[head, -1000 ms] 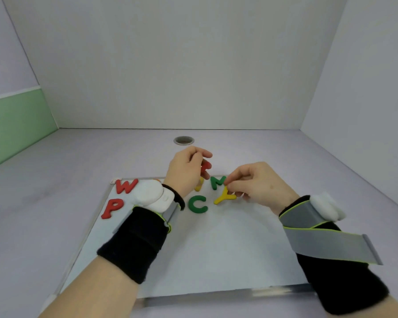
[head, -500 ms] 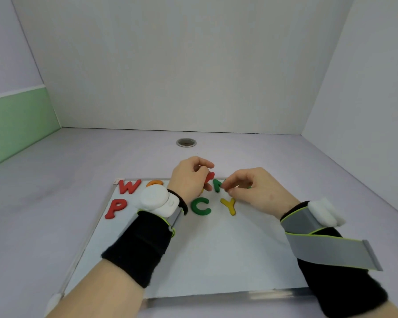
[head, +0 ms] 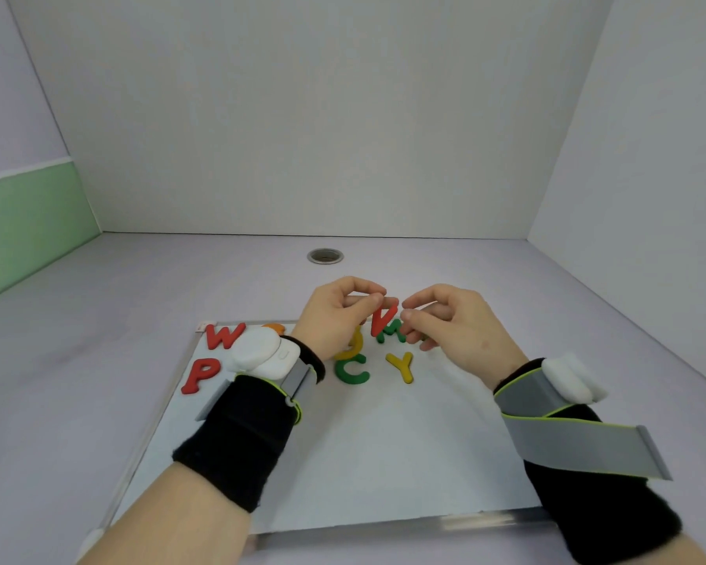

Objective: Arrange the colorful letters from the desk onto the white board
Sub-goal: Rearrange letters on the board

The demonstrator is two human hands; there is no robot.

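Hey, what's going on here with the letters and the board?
A person is arranging letters on the white board. The left hand pinches a red letter over the board's far end. The right hand has its fingertips at the other tip, though whether they grip it is unclear. A red W, red P, green M, green C and yellow Y already lie on the board.

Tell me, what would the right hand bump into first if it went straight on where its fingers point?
Probably the red letter pinched by the left hand, close beside the right hand, though depth is unclear.
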